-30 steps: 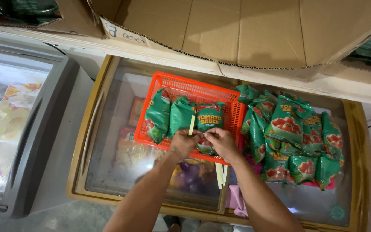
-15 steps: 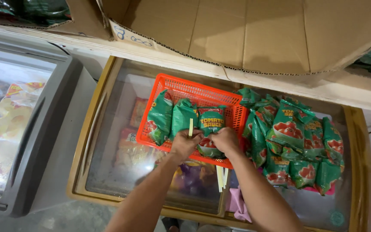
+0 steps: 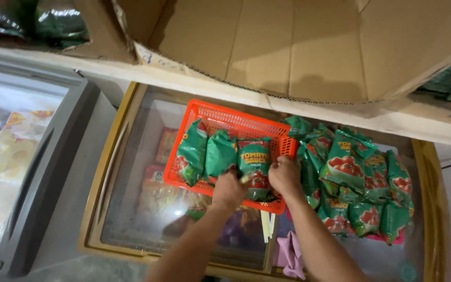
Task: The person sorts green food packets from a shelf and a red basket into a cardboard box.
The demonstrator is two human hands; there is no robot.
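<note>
An orange plastic basket [image 3: 220, 115] sits on the glass lid of a chest freezer [image 3: 131, 172]. Three green sauce pouches stand inside it in a row. My left hand [image 3: 228, 190] and my right hand [image 3: 285, 176] both grip the rightmost pouch [image 3: 253, 159] at the basket's near edge. A thin pale stick pokes out between my left fingers. To the right of the basket lies a pile of several more green pouches [image 3: 358, 180] on the lid.
A second grey chest freezer [image 3: 53, 156] stands at the left with packets under its glass. A large open cardboard box [image 3: 288, 47] rests on the shelf above. A pink cloth [image 3: 291, 253] lies near the freezer's front edge.
Both hands have stayed on the rightmost pouch in the basket, with my left hand sliding slightly lower. The camera has moved closer.
</note>
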